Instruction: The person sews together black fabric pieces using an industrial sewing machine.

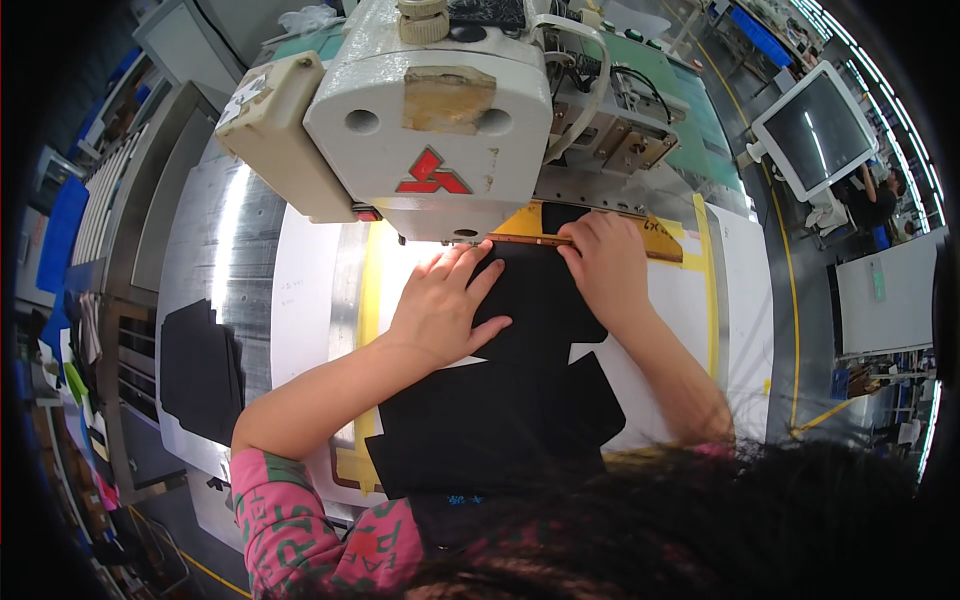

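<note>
A black flat cut piece point(535, 300), apparently fabric, lies under the head of a white sewing machine point(420, 150). My left hand point(437, 305) rests flat on its left part, fingers spread and fingertips close below the machine head. At the piece's upper right, my right hand point(612, 262) has its fingers bent and drawn together at the end of a thin brown strip point(530, 240). What lies between those fingertips is hidden. Behind the strip is a yellow plate point(660, 240) with dark markings. More black material point(480, 420) spreads nearer to me, over a white sheet.
A stack of black cut pieces point(200, 370) lies on the metal table point(225, 250) at left. Yellow tape point(713, 300) edges the white sheet at right. A screen point(815, 130) stands at the far right, near another person point(875, 205). A beige box point(270, 135) juts from the machine's left.
</note>
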### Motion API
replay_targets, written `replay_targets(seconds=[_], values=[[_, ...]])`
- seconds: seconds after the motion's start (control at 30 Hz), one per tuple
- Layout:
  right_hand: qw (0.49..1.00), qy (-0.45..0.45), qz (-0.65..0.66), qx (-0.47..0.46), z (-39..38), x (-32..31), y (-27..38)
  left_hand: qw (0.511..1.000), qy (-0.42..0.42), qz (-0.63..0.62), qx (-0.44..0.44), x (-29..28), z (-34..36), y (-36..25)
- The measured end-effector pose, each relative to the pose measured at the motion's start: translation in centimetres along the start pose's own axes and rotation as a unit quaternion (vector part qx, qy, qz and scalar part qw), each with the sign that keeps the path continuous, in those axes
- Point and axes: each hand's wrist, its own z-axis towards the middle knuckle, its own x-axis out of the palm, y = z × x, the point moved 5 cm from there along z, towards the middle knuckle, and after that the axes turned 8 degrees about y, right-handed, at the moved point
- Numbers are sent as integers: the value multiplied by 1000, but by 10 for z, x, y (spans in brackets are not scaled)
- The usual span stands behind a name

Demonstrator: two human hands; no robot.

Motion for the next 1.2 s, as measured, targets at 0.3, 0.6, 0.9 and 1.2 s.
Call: replay_targets(seconds=[0.3,0.6,0.9,1.2], values=[[988,17,17,-155,-16,17,35,1000,-19,-14,-2,4,0,-1],[998,14,-45,-31,-59,-6,-18,1000,-17,1,-2,3,-2,-2],[989,13,-52,-137,-30,20,36,1000,-24,-20,-2,3,-1,-2],[991,24,-42,-127,-31,25,35,1000,11,18,9,3,-5,-6]])
